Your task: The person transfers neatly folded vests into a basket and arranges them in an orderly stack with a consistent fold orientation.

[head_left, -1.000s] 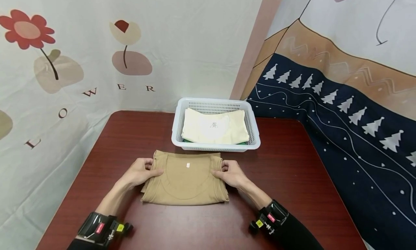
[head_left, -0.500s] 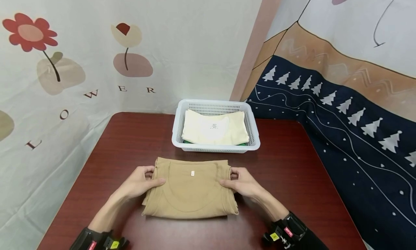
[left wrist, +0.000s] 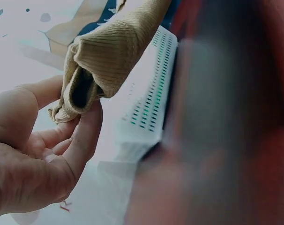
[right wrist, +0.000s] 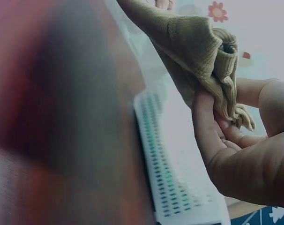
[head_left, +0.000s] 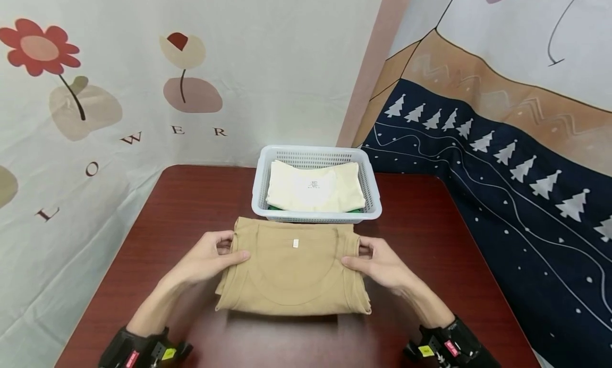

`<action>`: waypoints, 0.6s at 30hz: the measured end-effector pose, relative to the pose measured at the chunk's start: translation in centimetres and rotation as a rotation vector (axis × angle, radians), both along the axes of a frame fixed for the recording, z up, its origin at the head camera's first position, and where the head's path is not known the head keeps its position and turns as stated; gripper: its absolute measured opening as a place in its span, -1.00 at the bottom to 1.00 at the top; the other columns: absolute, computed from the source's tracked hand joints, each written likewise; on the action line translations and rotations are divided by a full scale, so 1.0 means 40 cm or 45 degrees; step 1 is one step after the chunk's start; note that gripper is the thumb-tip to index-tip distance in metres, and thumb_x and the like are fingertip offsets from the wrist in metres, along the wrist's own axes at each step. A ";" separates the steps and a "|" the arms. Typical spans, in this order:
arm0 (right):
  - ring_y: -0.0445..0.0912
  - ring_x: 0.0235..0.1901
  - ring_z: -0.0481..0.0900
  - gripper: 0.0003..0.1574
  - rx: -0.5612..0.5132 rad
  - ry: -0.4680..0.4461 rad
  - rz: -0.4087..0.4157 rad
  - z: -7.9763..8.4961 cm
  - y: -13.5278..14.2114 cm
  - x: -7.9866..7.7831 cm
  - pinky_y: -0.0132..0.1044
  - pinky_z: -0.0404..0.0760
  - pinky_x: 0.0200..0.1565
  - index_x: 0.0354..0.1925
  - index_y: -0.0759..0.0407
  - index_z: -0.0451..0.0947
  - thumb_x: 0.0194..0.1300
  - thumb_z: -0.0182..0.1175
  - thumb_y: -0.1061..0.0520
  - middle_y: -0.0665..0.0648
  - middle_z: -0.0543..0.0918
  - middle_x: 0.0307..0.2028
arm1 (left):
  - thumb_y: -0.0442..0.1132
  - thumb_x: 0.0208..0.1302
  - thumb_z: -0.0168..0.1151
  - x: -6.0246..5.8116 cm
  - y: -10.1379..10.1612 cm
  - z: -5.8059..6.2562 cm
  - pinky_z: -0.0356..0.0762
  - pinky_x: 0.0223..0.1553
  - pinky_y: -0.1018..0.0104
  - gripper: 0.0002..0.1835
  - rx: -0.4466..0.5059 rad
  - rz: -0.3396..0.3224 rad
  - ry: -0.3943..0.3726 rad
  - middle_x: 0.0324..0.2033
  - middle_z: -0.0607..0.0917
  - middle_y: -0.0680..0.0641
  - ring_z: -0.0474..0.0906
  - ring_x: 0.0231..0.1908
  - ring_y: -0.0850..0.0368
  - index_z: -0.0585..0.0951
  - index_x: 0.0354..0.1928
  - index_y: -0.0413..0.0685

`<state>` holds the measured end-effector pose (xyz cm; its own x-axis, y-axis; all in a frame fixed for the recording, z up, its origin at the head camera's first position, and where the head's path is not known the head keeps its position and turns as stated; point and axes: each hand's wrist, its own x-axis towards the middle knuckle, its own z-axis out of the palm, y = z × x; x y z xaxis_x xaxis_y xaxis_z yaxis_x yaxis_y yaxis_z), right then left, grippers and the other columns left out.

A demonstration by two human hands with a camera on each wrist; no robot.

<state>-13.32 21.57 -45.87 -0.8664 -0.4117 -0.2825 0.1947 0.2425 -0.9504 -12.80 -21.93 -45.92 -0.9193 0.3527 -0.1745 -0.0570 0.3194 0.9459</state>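
A folded tan shirt [head_left: 296, 272] with a small white neck label hangs level above the table, a shadow beneath its front edge. My left hand [head_left: 212, 256] pinches its left side, thumb on top and fingers underneath. On the opposite side my right hand [head_left: 377, 262] grips it the same way. In the left wrist view the ribbed layers of the shirt [left wrist: 109, 56] sit between thumb and fingers. The right wrist view shows the shirt [right wrist: 193, 47] likewise held, its stacked folds showing at the side. The shirt's far edge comes right up to the front of the white basket [head_left: 315, 216].
Inside the basket lies a folded cream garment [head_left: 315, 190] with a green one [head_left: 274, 207] showing below it. The dark red table [head_left: 191, 198] extends to both sides. Printed curtains [head_left: 287, 65] hang behind and at the right.
The shirt has risen off the table, first drawn slightly nearer, then moved forward and right toward the basket. Both hands keep their hold and travel with it.
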 end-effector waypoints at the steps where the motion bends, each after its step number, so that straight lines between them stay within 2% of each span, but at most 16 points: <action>1: -0.04 -0.05 0.91 -0.26 -0.008 0.003 -0.007 0.007 0.005 -0.006 -0.08 0.92 -0.06 0.52 0.43 0.47 0.53 0.44 0.18 0.31 0.86 0.12 | -0.19 0.49 0.54 -0.007 0.005 0.008 0.80 -0.12 0.36 -0.65 -0.008 0.007 0.011 -0.10 0.85 -0.12 0.82 -0.17 0.24 0.69 0.10 -0.29; 5: -0.03 -0.03 0.92 -0.24 -0.041 0.013 -0.032 0.032 0.021 -0.035 -0.04 0.93 -0.03 0.56 0.42 0.42 0.56 0.41 0.18 0.29 0.84 0.16 | -0.18 0.50 0.52 -0.041 0.022 0.037 0.81 -0.15 0.34 -0.65 -0.009 0.028 0.046 -0.11 0.83 -0.13 0.82 -0.17 0.23 0.67 0.09 -0.29; 10: -0.03 0.01 0.92 -0.24 -0.073 0.042 -0.067 0.064 0.033 -0.074 0.01 0.93 -0.02 0.59 0.40 0.40 0.60 0.38 0.19 0.29 0.82 0.21 | -0.22 0.55 0.47 -0.093 0.039 0.063 0.87 -0.12 0.27 -0.64 0.091 0.068 0.076 -0.11 0.87 -0.20 0.87 -0.17 0.21 0.66 0.15 -0.36; 18: -0.11 0.01 0.90 -0.27 -0.049 0.117 -0.121 0.109 0.051 -0.145 -0.08 0.92 -0.01 0.58 0.41 0.40 0.62 0.36 0.18 0.20 0.82 0.19 | -0.23 0.57 0.44 -0.176 0.074 0.102 0.89 -0.14 0.22 -0.66 0.166 0.134 0.122 -0.16 0.85 -0.02 0.87 -0.23 0.21 0.66 0.16 -0.37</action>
<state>-19.12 23.60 -41.52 -0.9237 -0.3353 -0.1854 0.1265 0.1897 -0.9736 -19.84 -18.98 -41.85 -0.9625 0.2678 -0.0439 0.0085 0.1911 0.9815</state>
